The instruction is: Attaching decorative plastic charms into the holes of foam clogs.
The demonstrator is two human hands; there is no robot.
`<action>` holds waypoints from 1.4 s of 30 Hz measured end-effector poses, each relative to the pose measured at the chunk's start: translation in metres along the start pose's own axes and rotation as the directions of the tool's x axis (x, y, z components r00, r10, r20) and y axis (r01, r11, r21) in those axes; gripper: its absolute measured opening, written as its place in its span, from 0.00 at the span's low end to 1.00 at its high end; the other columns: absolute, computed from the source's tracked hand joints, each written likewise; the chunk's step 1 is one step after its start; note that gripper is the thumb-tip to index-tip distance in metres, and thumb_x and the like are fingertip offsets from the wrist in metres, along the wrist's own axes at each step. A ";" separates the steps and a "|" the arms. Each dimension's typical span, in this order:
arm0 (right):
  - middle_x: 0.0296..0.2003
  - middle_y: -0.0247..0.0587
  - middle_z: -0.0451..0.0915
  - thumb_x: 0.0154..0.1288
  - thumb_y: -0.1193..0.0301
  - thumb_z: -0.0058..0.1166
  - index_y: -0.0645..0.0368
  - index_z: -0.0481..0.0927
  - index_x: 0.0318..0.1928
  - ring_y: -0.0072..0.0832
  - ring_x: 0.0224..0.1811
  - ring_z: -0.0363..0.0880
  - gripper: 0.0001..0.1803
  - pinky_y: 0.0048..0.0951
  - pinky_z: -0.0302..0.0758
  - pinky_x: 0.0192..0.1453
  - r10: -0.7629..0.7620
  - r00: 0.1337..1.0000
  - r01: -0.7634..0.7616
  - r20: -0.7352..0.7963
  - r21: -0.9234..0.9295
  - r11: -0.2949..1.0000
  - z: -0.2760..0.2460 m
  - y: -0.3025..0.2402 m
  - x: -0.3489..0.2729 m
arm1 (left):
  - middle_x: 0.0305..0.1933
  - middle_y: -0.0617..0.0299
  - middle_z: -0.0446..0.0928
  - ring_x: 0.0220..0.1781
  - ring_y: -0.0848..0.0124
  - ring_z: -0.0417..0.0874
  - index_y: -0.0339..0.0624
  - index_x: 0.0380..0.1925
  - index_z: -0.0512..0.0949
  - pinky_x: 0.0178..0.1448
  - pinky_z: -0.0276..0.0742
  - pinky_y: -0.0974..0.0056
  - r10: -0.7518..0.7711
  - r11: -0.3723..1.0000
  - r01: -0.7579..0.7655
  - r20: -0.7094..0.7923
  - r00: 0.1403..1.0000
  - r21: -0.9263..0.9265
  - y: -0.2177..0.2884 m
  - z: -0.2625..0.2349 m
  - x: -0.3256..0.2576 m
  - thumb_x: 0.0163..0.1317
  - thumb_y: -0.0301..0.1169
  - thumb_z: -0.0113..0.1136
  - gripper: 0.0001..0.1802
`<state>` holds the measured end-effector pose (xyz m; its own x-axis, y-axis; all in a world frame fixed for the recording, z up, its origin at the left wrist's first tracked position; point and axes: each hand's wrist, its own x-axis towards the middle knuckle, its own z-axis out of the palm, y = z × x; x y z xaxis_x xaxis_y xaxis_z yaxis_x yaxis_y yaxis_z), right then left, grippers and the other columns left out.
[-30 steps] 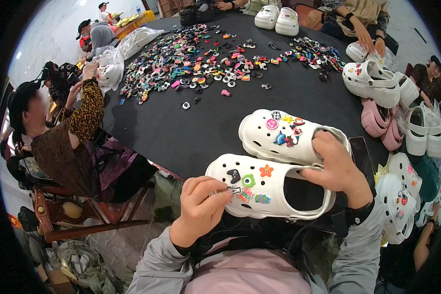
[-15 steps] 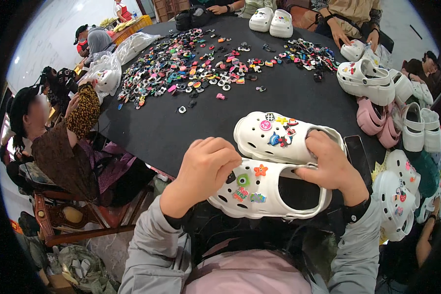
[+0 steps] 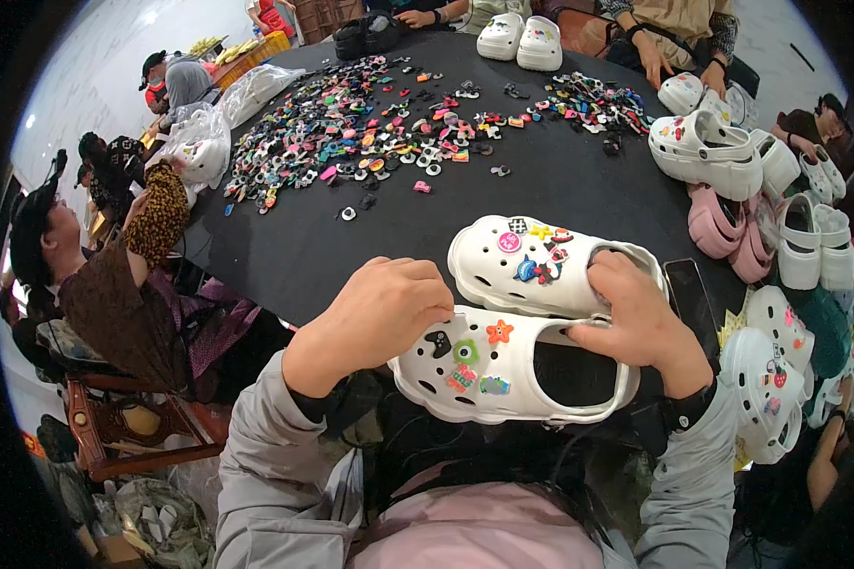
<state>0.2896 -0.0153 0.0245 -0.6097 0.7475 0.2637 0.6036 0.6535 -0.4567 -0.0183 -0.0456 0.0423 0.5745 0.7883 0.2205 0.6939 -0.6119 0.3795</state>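
Observation:
Two white clogs with charms lie side by side in front of me on the black table (image 3: 294,256), toes to the left. The near clog (image 3: 520,360) carries an orange starfish, a green one-eyed charm, a black game-controller charm and others. On the far clog (image 3: 489,270) are a pink round charm, a yellow star and a blue shark-like one. My right hand (image 3: 636,318) grips both clogs together, fingers inside the far opening and thumb at the near one. My left hand (image 3: 375,313) is closed beside the near clog's toe, fingertips curled; whatever they pinch is hidden.
A wide spread of loose charms (image 3: 323,133) covers the far left, with a smaller pile (image 3: 593,104) far right. White clogs (image 3: 702,152) and pink clogs (image 3: 716,223) crowd the right edge. A phone (image 3: 693,294) lies by my right hand. Other people sit around.
My left hand has shifted left and slightly down, uncovering the game-controller charm on the near clog. My right hand keeps its grip on the clogs.

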 end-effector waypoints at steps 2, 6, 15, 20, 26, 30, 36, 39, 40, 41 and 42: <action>0.40 0.53 0.73 0.44 0.62 0.63 0.67 0.75 0.34 0.49 0.45 0.73 0.22 0.43 0.71 0.50 0.016 1.000 -0.016 0.009 0.010 1.000 0.000 0.000 0.000 | 0.32 0.64 0.79 0.37 0.62 0.80 0.44 0.27 0.81 0.44 0.72 0.60 0.037 0.997 -0.038 0.003 0.999 0.063 0.001 0.000 0.001 0.55 0.29 0.64 0.02; 0.41 0.53 0.73 0.44 0.62 0.63 0.67 0.74 0.34 0.48 0.45 0.73 0.21 0.43 0.71 0.50 0.024 1.000 -0.024 0.002 -0.010 1.000 0.000 -0.002 -0.001 | 0.29 0.65 0.76 0.35 0.65 0.79 0.47 0.27 0.80 0.43 0.70 0.60 0.116 0.957 -0.124 0.047 0.992 0.262 0.005 0.002 0.000 0.51 0.28 0.64 0.03; 0.39 0.51 0.72 0.46 0.63 0.62 0.66 0.73 0.33 0.48 0.45 0.73 0.20 0.43 0.71 0.49 0.064 0.998 -0.063 0.025 -0.033 0.997 -0.001 -0.007 -0.001 | 0.28 0.65 0.70 0.33 0.65 0.75 0.45 0.25 0.74 0.45 0.66 0.58 0.119 0.878 -0.121 0.033 0.992 0.463 0.018 0.016 0.002 0.45 0.26 0.59 0.05; 0.41 0.51 0.74 0.48 0.63 0.63 0.66 0.74 0.34 0.48 0.46 0.73 0.20 0.43 0.72 0.50 0.082 0.996 -0.083 0.045 0.013 0.997 -0.004 -0.005 0.001 | 0.29 0.64 0.69 0.34 0.65 0.74 0.46 0.24 0.73 0.44 0.65 0.58 0.086 0.857 -0.062 -0.024 0.996 0.512 0.020 0.026 0.008 0.45 0.27 0.58 0.06; 0.41 0.51 0.74 0.47 0.63 0.63 0.66 0.75 0.34 0.48 0.46 0.74 0.20 0.43 0.73 0.49 0.039 0.999 -0.039 0.007 -0.026 0.999 -0.004 -0.007 -0.002 | 0.33 0.65 0.73 0.38 0.66 0.77 0.47 0.29 0.77 0.46 0.65 0.59 0.104 0.957 -0.095 -0.018 0.994 0.273 0.010 0.015 -0.012 0.47 0.25 0.61 0.07; 0.40 0.51 0.74 0.46 0.63 0.63 0.66 0.74 0.34 0.48 0.46 0.74 0.20 0.42 0.73 0.48 0.045 0.999 -0.045 0.011 -0.012 0.999 -0.004 -0.007 -0.002 | 0.40 0.66 0.77 0.43 0.67 0.78 0.47 0.37 0.81 0.48 0.65 0.60 0.077 0.987 -0.083 0.048 0.996 0.136 0.003 0.003 -0.020 0.51 0.25 0.63 0.11; 0.39 0.50 0.73 0.45 0.62 0.64 0.65 0.74 0.32 0.47 0.44 0.74 0.20 0.42 0.73 0.46 0.064 0.998 -0.064 0.015 -0.019 0.998 -0.003 -0.007 -0.002 | 0.44 0.65 0.77 0.47 0.66 0.76 0.48 0.41 0.83 0.50 0.64 0.60 0.028 0.989 -0.046 0.127 0.992 0.140 0.008 -0.006 -0.024 0.51 0.22 0.60 0.16; 0.38 0.49 0.73 0.45 0.62 0.64 0.65 0.73 0.31 0.47 0.43 0.73 0.20 0.42 0.73 0.45 0.036 0.999 -0.036 -0.020 0.009 0.999 -0.003 -0.006 -0.001 | 0.45 0.65 0.76 0.49 0.66 0.75 0.48 0.41 0.83 0.51 0.63 0.59 0.040 0.976 -0.063 0.115 0.993 0.209 0.012 -0.007 -0.026 0.50 0.22 0.59 0.17; 0.38 0.49 0.73 0.45 0.62 0.64 0.65 0.73 0.31 0.47 0.43 0.73 0.20 0.42 0.73 0.45 0.033 0.999 -0.033 -0.013 0.003 0.999 -0.003 -0.006 -0.001 | 0.45 0.66 0.76 0.49 0.66 0.75 0.49 0.42 0.82 0.50 0.63 0.58 0.056 0.961 -0.082 0.106 0.993 0.264 0.014 -0.007 -0.027 0.49 0.23 0.58 0.18; 0.38 0.49 0.72 0.46 0.62 0.64 0.65 0.72 0.30 0.47 0.43 0.73 0.20 0.42 0.73 0.45 0.029 1.000 -0.029 -0.004 -0.003 1.000 -0.003 -0.006 -0.001 | 0.45 0.66 0.76 0.49 0.66 0.75 0.49 0.42 0.82 0.50 0.63 0.58 0.054 0.961 -0.080 0.107 0.993 0.263 0.017 -0.005 -0.028 0.49 0.23 0.58 0.18; 0.38 0.49 0.72 0.46 0.62 0.64 0.65 0.72 0.30 0.47 0.43 0.73 0.20 0.42 0.73 0.45 0.026 1.000 -0.026 -0.002 -0.001 1.000 -0.003 -0.006 -0.001 | 0.44 0.66 0.75 0.48 0.67 0.74 0.49 0.42 0.82 0.50 0.62 0.57 0.075 0.939 -0.106 0.107 0.991 0.327 0.021 -0.003 -0.028 0.49 0.24 0.58 0.18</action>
<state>0.2878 -0.0199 0.0295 -0.5928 0.7645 0.2531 0.6197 0.6338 -0.4629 -0.0217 -0.0803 0.0466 0.6679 0.7289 0.1506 0.7327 -0.6794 0.0389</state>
